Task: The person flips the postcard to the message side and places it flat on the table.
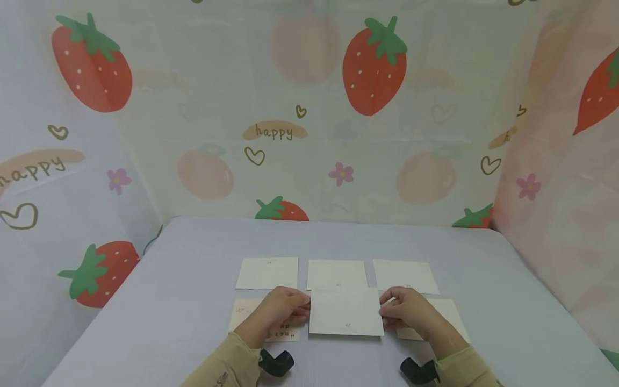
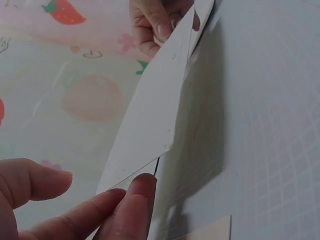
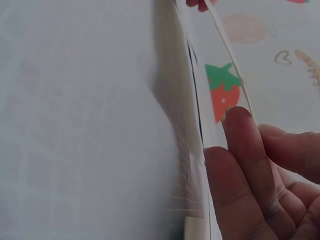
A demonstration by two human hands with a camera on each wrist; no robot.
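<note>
A blank-looking white card [image 1: 345,312] with a tiny mark near its lower edge is held up between both hands, casting a shadow on the table below. My left hand [image 1: 285,309] is at its left edge. In the left wrist view the fingertips [image 2: 142,192] touch that edge while the thumb [image 2: 47,181] stands apart. My right hand [image 1: 406,309] pinches the right edge between thumb [image 3: 287,145] and forefinger. Under the left hand lies a card with printed writing [image 1: 244,309], partly covered. Another white card [image 1: 447,312] lies partly behind the right hand.
Three more white cards lie in a back row: left [image 1: 267,273], middle [image 1: 336,273], right [image 1: 405,276]. The held card overlaps the middle one in the head view. A pale table [image 1: 145,322] carries them all, with a strawberry-patterned curtain [image 1: 309,107] around its back and sides.
</note>
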